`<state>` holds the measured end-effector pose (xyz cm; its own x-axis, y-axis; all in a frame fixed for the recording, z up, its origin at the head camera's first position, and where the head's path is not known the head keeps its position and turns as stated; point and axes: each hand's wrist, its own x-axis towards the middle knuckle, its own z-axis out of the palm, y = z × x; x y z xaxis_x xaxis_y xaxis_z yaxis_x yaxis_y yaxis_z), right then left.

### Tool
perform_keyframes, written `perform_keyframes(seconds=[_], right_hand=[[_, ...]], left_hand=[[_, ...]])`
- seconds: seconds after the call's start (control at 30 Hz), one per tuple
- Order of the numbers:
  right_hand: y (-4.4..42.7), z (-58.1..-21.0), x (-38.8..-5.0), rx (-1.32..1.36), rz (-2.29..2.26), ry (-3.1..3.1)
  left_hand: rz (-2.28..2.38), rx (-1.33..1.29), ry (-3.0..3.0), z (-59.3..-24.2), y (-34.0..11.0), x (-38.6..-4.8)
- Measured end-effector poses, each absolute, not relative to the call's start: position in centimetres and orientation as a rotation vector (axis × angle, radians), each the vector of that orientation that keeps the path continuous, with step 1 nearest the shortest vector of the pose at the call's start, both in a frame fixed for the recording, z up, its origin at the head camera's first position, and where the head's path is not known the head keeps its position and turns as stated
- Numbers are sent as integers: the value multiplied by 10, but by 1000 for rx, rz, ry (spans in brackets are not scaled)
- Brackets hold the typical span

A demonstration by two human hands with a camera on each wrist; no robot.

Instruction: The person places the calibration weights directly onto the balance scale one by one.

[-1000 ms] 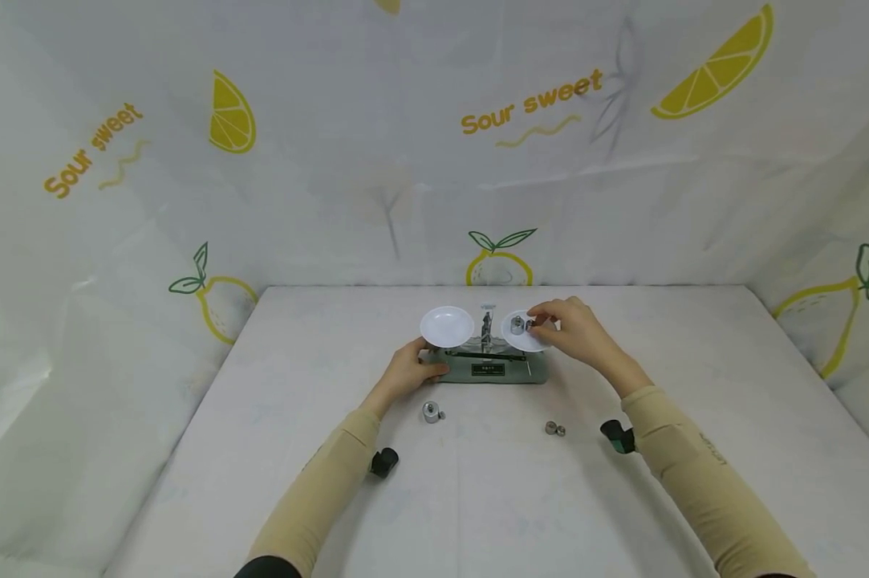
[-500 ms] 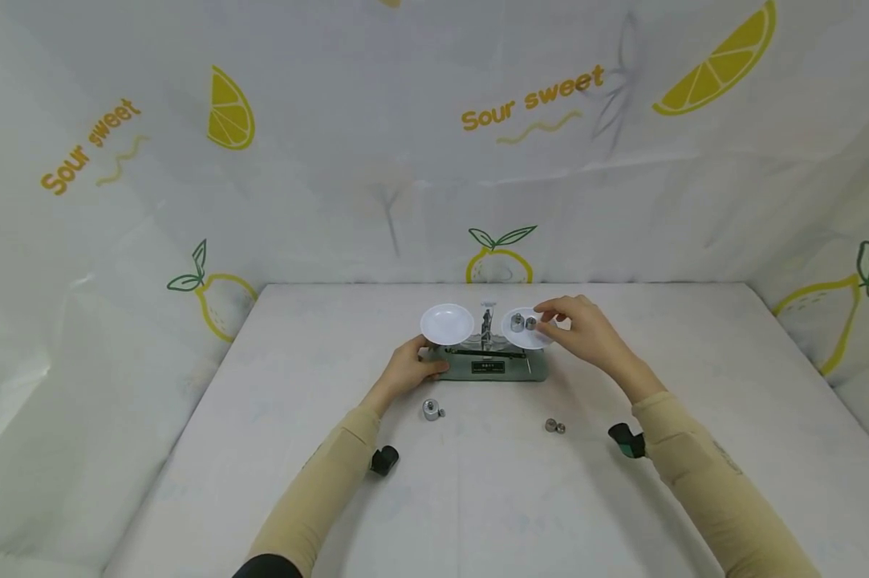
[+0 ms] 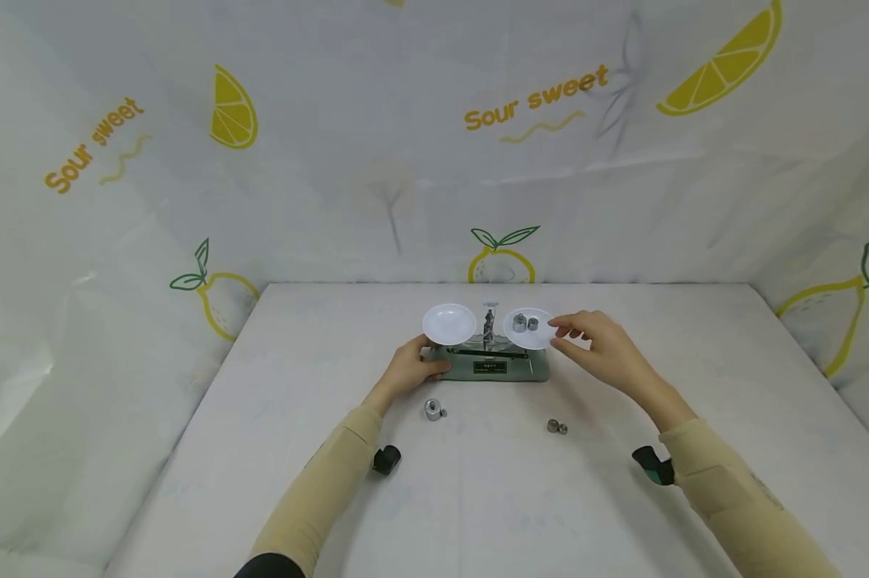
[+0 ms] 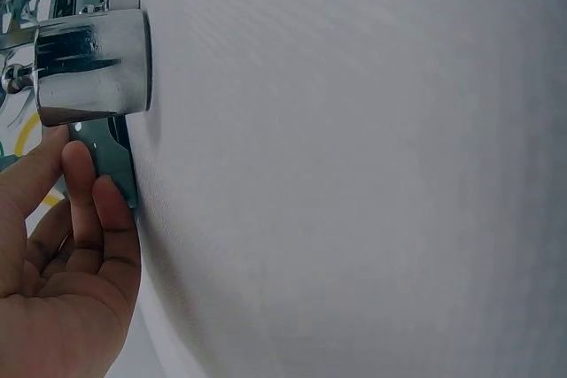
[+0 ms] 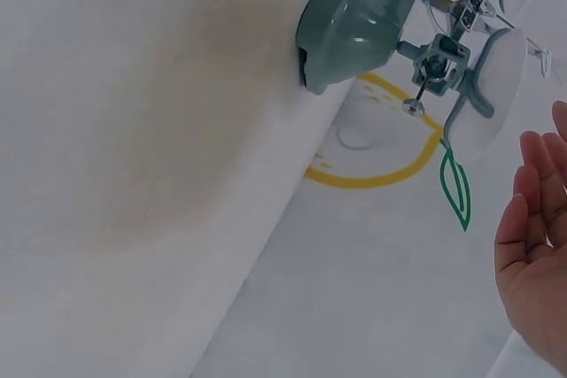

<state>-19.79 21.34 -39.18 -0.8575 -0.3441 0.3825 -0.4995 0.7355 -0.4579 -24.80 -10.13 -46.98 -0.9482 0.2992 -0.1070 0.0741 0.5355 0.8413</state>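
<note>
A green balance scale [image 3: 489, 368] with two white pans stands at the back middle of the table. My left hand [image 3: 408, 368] grips the left end of its base, thumb in front and fingers behind. The left pan [image 3: 449, 324] holds nothing. On the right pan [image 3: 542, 338] sit a larger metal weight [image 3: 519, 323] and a smaller metal weight [image 3: 533, 324]. Beside that pan's right edge is my right hand [image 3: 607, 349], its fingers apart from the weights and holding nothing. In the right wrist view, the right hand [image 5: 540, 254] shows loosely bent fingers below the pan.
A large weight [image 3: 432, 409] and a tiny one [image 3: 444, 413] stand in front of the scale at left. Two small weights [image 3: 554, 426] lie at front right. The white table [image 3: 477, 506] meets a lemon-printed backdrop [image 3: 376, 160] behind.
My right hand let go of the smaller weight on the right pan and drew back to the right. The left hand stayed on the base.
</note>
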Motion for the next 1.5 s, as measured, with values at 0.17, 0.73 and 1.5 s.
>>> perform_keyframes(seconds=[0.17,0.73,1.5], right_hand=[[213,-397,-186,728,838,-2685],[211,-414,-168,915,952,-3064],[206,-429,-164,951,910,-3270]], left_hand=[[1356,296,2550,-470,-102,-247],[1319,289,2593,-470,-101,-247],[1345,270,2579,-472,-101,-248]])
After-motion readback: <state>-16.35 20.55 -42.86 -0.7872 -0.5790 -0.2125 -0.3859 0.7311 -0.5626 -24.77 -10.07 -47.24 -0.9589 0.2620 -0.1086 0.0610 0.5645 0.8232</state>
